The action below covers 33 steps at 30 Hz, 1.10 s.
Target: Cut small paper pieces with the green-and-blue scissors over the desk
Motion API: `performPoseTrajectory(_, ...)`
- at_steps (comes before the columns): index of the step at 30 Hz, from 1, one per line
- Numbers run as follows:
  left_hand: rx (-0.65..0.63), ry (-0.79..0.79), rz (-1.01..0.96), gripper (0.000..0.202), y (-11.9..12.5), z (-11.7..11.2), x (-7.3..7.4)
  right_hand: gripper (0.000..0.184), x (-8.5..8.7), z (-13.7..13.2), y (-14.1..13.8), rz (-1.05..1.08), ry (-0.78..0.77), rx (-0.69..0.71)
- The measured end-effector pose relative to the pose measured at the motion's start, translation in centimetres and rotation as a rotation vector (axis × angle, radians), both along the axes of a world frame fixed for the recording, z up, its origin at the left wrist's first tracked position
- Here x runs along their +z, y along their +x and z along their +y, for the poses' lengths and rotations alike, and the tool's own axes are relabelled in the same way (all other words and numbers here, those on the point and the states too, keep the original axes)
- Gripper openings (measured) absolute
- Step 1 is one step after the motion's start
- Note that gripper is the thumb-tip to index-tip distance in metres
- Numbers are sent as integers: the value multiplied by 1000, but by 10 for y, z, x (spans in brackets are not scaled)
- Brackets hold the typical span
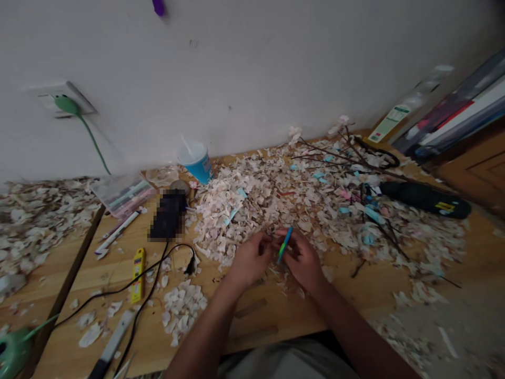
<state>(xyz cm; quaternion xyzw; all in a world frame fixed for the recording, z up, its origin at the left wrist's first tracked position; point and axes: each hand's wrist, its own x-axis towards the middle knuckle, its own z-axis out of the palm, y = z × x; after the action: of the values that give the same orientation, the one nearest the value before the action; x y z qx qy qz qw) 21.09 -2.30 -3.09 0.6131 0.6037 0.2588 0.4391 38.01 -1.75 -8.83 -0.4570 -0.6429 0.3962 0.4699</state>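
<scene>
My left hand (252,258) is closed in a pinch at the front edge of a wide heap of pale petal-like pieces (260,184). Whatever its fingertips hold is too small to make out. Close beside it on the right, my right hand (303,258) grips a slim blue-and-green tool (284,245), which points upward between thumb and fingers; its exact kind cannot be told. The fingertips of both hands nearly meet. A smaller pile of pale pieces (184,306) lies on the wooden table (256,326), left of my left forearm.
A blue cup (199,166) stands by the wall. Left are a pixelated dark device (168,216), a black cable (114,291), a yellow packet (138,276) and a knife (114,339). Twigs (355,160), a dark green cylindrical object (426,199) and a bottle (410,105) are at right.
</scene>
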Motion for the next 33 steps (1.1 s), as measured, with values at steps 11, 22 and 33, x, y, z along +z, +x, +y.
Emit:
performPoseTrajectory(11,503,34,-650,23,41,-4,-28,35,2,-2,-5,16,44,-185)
performPoseTrajectory(22,495,28,-710,23,29,-5,-18,31,9,-2,-7,-69,96,-160)
performPoseTrajectory(33,390,63,-533,25,29,-7,-24,29,4,-1,-4,87,-75,-212)
